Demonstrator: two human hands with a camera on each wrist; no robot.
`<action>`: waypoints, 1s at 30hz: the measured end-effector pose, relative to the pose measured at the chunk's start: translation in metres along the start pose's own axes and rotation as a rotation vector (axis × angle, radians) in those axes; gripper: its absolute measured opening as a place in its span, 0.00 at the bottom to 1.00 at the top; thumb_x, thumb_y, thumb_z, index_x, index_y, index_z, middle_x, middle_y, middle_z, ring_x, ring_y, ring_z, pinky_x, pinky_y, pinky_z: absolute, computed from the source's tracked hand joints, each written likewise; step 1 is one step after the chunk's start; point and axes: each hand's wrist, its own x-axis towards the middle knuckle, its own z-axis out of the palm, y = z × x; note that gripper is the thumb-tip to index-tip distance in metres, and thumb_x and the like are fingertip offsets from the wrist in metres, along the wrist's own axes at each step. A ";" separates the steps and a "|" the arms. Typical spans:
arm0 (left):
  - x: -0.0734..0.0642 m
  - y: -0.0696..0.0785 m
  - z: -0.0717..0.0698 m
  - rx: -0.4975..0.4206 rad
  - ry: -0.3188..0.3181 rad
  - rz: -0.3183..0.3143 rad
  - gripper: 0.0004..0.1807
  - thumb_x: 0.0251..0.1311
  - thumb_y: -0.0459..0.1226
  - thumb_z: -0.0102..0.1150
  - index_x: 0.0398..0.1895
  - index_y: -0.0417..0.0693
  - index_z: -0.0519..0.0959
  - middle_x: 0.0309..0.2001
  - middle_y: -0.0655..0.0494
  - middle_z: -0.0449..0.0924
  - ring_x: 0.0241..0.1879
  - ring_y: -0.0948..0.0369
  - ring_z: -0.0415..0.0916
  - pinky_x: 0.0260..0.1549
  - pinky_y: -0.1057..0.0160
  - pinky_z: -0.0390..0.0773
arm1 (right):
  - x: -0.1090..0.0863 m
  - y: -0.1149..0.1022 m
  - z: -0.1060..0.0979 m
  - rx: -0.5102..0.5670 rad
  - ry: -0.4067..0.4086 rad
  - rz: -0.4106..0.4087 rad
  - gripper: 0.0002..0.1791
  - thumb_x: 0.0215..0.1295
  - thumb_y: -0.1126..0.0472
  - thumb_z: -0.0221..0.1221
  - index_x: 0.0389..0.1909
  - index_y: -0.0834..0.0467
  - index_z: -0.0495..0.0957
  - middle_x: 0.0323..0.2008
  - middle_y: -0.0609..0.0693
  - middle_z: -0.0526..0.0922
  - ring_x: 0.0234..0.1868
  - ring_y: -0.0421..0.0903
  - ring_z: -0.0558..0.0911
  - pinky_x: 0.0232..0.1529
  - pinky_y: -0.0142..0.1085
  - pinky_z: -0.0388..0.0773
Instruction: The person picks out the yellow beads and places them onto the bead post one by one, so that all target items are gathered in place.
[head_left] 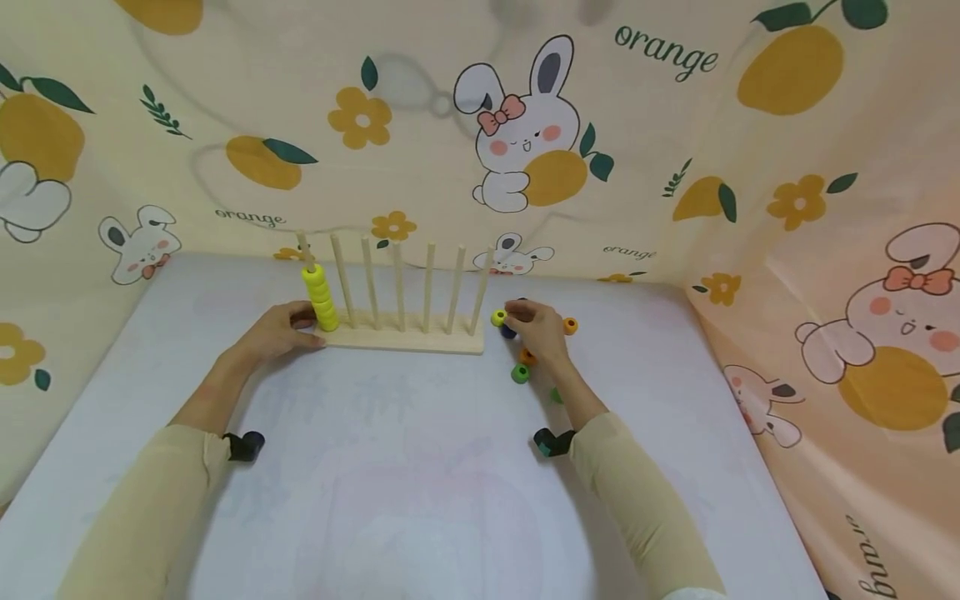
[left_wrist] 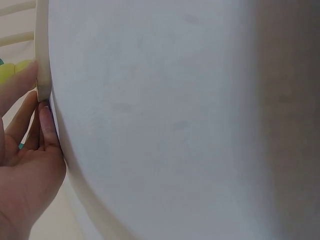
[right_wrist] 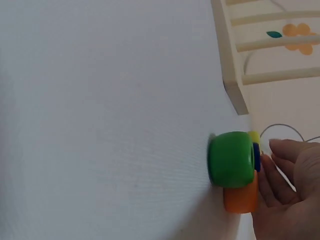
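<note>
A wooden peg rack [head_left: 405, 340] stands at the back left, with several upright pegs on a flat base. Its leftmost peg carries a stack of yellow beads [head_left: 321, 298]. My left hand [head_left: 279, 332] holds the left end of the base; in the left wrist view its fingers meet the end of the wood. Right of the rack, my right hand [head_left: 542, 332] reaches over loose beads, fingers bent loosely. A yellow bead [head_left: 498, 317] lies just beside its fingertips, and a dark blue bead [head_left: 508, 332] is partly under them. The right wrist view shows a gap by the thumb.
Around the right hand lie a green bead [head_left: 520, 373], an orange bead [head_left: 527, 357], another orange bead [head_left: 571, 326] and a second green bead [head_left: 557, 395] partly behind the wrist. A printed cloth [head_left: 450, 167] rises behind the white table [head_left: 405, 467].
</note>
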 end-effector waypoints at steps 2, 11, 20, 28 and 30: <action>0.000 0.000 0.000 -0.002 0.000 -0.004 0.44 0.59 0.34 0.68 0.73 0.28 0.55 0.72 0.30 0.57 0.70 0.38 0.58 0.71 0.42 0.58 | 0.000 0.001 0.001 -0.004 -0.012 0.010 0.16 0.65 0.63 0.65 0.54 0.58 0.83 0.49 0.51 0.86 0.51 0.47 0.83 0.53 0.37 0.81; 0.000 0.001 0.001 -0.008 -0.001 -0.006 0.44 0.60 0.33 0.68 0.73 0.28 0.54 0.72 0.30 0.57 0.70 0.38 0.58 0.71 0.43 0.57 | 0.002 0.001 0.007 -0.059 -0.046 0.041 0.20 0.62 0.60 0.68 0.56 0.54 0.83 0.48 0.50 0.86 0.50 0.47 0.82 0.47 0.37 0.81; 0.001 -0.001 0.001 -0.015 0.003 -0.006 0.45 0.59 0.34 0.69 0.74 0.28 0.54 0.72 0.30 0.57 0.70 0.38 0.58 0.71 0.43 0.58 | 0.009 0.003 0.012 -0.107 -0.048 0.039 0.19 0.61 0.59 0.69 0.54 0.53 0.84 0.48 0.50 0.86 0.51 0.48 0.80 0.55 0.42 0.78; -0.002 0.003 0.002 -0.034 0.005 -0.010 0.44 0.60 0.31 0.67 0.73 0.26 0.53 0.72 0.29 0.56 0.70 0.37 0.57 0.71 0.43 0.58 | 0.009 0.003 0.014 -0.134 -0.007 0.019 0.17 0.60 0.56 0.70 0.51 0.51 0.86 0.48 0.49 0.87 0.51 0.48 0.80 0.55 0.43 0.76; -0.003 0.004 0.002 -0.035 0.004 -0.007 0.44 0.60 0.31 0.67 0.73 0.26 0.53 0.72 0.29 0.56 0.70 0.37 0.57 0.71 0.43 0.58 | 0.008 0.002 0.014 -0.131 0.002 0.022 0.17 0.60 0.55 0.70 0.51 0.51 0.86 0.47 0.49 0.87 0.50 0.48 0.80 0.53 0.42 0.77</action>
